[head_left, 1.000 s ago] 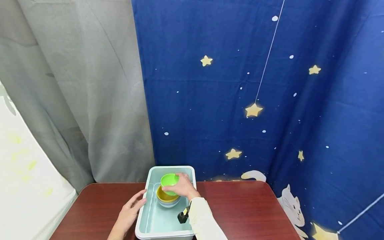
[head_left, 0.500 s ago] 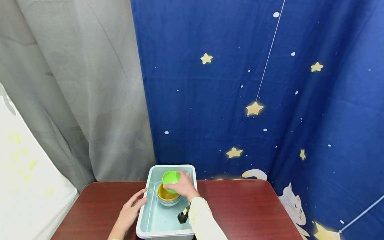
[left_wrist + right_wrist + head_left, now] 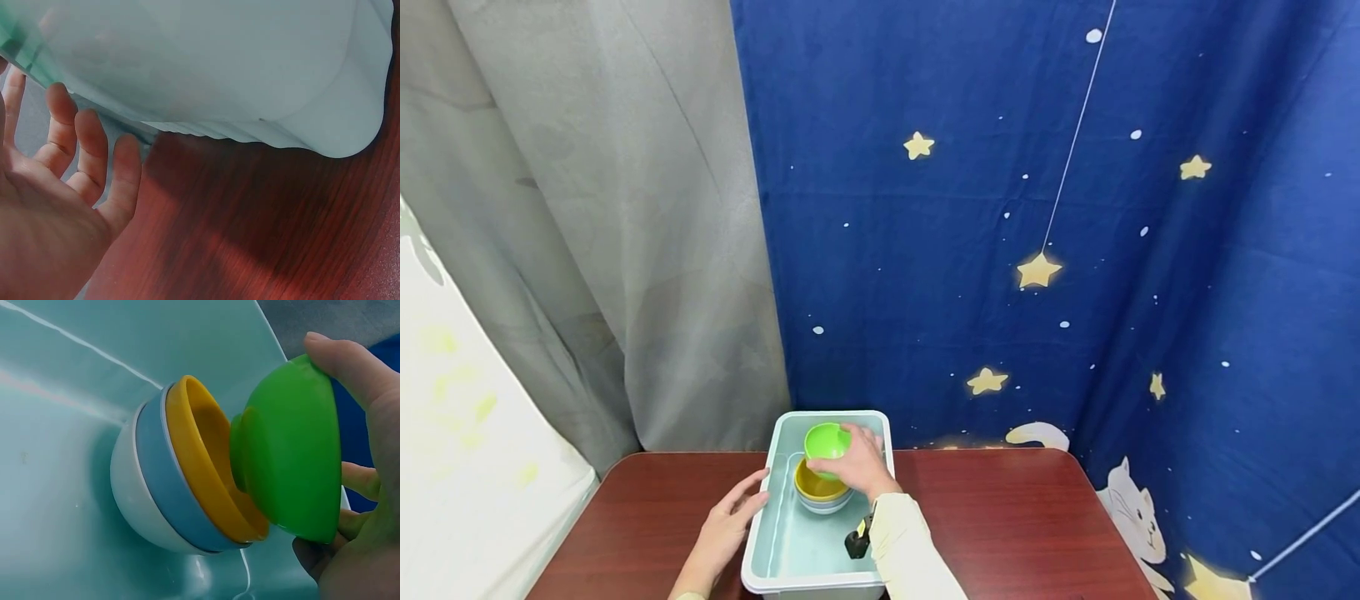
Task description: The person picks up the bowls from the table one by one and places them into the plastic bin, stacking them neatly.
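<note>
In my right hand (image 3: 861, 464) is a small green bowl (image 3: 290, 450), held by its rim between thumb and fingers. It hangs tilted over a nested stack: a yellow bowl (image 3: 200, 469) on top, a blue bowl (image 3: 169, 481) under it, a white bowl (image 3: 140, 494) lowest. The green bowl's foot overlaps the yellow bowl's mouth in the right wrist view. The stack stands inside a pale blue-green bin (image 3: 775, 554). My left hand (image 3: 724, 529) is at the bin's left side, fingers loosely bent, fingertips right at the rim.
The bin stands on a reddish-brown wooden table (image 3: 992, 517). A grey curtain (image 3: 692, 250) and a blue curtain with stars (image 3: 910, 250) hang close behind the table's far edge. A black wrist device (image 3: 857, 540) sits at the right sleeve.
The green bowl in my right hand has risen slightly away from the yellow bowl, more of which now shows. The left hand stays at the bin's side.
</note>
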Action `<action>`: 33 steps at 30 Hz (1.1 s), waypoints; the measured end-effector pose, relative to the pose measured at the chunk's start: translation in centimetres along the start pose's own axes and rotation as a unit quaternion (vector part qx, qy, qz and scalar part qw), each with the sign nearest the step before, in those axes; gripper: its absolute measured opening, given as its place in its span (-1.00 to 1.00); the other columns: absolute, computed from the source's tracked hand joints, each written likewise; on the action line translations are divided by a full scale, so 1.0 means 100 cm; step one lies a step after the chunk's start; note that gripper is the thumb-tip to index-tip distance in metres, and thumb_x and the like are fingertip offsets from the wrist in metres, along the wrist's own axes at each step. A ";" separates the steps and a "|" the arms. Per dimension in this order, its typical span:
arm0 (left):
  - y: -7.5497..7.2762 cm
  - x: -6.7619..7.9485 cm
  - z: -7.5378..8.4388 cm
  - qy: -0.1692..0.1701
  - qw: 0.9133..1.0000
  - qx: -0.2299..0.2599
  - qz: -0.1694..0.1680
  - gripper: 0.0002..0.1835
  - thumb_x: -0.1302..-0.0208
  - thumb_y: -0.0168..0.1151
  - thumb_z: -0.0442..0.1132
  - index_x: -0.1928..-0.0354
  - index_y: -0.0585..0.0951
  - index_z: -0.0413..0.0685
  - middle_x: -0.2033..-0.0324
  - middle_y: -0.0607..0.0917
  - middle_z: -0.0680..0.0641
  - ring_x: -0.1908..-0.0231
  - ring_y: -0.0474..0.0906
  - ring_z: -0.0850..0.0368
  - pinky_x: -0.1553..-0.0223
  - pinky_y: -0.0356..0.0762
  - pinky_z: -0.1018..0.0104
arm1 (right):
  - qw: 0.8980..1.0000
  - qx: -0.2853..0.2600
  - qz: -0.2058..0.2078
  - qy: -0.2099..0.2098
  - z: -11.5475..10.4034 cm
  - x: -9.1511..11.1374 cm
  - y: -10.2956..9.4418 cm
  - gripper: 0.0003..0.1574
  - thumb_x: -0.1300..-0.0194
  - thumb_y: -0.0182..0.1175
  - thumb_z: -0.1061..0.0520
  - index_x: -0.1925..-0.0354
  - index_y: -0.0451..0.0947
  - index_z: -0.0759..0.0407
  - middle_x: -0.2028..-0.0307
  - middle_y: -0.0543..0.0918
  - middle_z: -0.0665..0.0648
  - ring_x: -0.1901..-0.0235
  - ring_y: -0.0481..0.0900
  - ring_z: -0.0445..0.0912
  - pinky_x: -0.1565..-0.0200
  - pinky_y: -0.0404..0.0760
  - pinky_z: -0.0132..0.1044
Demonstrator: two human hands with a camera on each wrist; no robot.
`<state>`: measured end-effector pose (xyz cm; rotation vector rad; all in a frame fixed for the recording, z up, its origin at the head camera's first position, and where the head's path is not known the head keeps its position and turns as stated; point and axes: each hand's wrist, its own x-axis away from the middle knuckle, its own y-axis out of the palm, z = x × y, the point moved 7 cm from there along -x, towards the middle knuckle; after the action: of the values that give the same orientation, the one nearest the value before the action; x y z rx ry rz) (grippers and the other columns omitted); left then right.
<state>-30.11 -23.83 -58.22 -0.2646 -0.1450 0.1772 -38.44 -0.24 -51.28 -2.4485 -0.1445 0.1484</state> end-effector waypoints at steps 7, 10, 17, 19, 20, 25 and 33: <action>-0.002 -0.001 0.001 0.002 1.000 0.006 0.000 -0.40 -0.35 0.31 0.14 -0.40 0.50 0.27 -0.01 0.70 -0.14 0.10 0.62 0.24 0.13 0.61 0.37 | 1.000 0.012 -0.013 -0.001 0.001 -0.001 0.007 0.28 0.16 0.56 -0.46 -0.42 0.37 0.01 -0.25 0.49 0.14 -0.13 0.29 0.04 -0.10 0.51 0.00; -0.002 -0.001 0.002 0.003 1.000 0.006 0.001 -0.40 -0.34 0.32 0.15 -0.40 0.50 0.28 0.02 0.70 -0.12 0.11 0.61 0.25 0.13 0.60 0.38 | 1.000 0.021 -0.019 -0.007 -0.001 -0.001 0.008 0.29 0.16 0.56 -0.46 -0.42 0.36 0.03 -0.25 0.49 0.14 -0.11 0.29 0.03 -0.10 0.50 0.00; 0.000 0.000 0.001 0.002 1.000 0.008 0.000 -0.41 -0.37 0.31 0.12 -0.40 0.49 0.26 0.02 0.70 -0.15 0.13 0.61 0.25 0.14 0.61 0.38 | 0.999 0.044 -0.028 -0.012 0.001 0.001 0.009 0.31 0.16 0.56 -0.48 -0.43 0.37 0.06 -0.22 0.51 0.16 -0.08 0.31 0.03 -0.13 0.47 0.03; 0.001 0.000 0.001 0.001 1.000 0.013 -0.001 -0.41 -0.37 0.31 0.11 -0.40 0.49 0.26 0.01 0.70 -0.17 0.13 0.61 0.24 0.14 0.62 0.37 | 0.998 0.049 -0.029 -0.015 0.001 0.001 0.010 0.33 0.17 0.56 -0.47 -0.43 0.37 0.10 -0.21 0.51 0.17 -0.08 0.32 0.04 -0.13 0.46 0.05; 0.001 0.000 0.001 0.000 1.000 0.016 -0.002 -0.41 -0.37 0.31 0.10 -0.40 0.49 0.25 0.01 0.69 -0.17 0.13 0.61 0.24 0.14 0.62 0.36 | 0.998 0.051 -0.031 -0.016 0.001 0.001 0.010 0.34 0.17 0.56 -0.48 -0.43 0.37 0.11 -0.22 0.51 0.18 -0.08 0.32 0.05 -0.14 0.46 0.06; 0.001 0.000 0.001 -0.003 1.000 0.021 -0.005 -0.40 -0.36 0.31 0.12 -0.41 0.48 0.25 0.06 0.68 -0.12 0.13 0.61 0.20 0.15 0.63 0.34 | 0.997 0.061 -0.035 -0.017 -0.001 0.002 0.010 0.37 0.19 0.57 -0.48 -0.43 0.36 0.16 -0.24 0.50 0.21 -0.08 0.33 0.07 -0.15 0.46 0.09; 0.001 0.001 0.001 0.000 1.000 0.010 0.000 -0.40 -0.36 0.31 0.13 -0.40 0.49 0.26 0.07 0.69 -0.12 0.14 0.62 0.22 0.15 0.62 0.34 | 0.996 0.072 -0.045 -0.021 -0.003 0.005 0.011 0.35 0.17 0.58 -0.43 -0.43 0.36 0.18 -0.25 0.49 0.23 -0.13 0.36 0.10 -0.20 0.41 0.15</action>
<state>-30.04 -23.74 -58.17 -0.2454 -0.1433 0.1776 -37.86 -1.20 -51.83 -2.2916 -0.2531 0.1654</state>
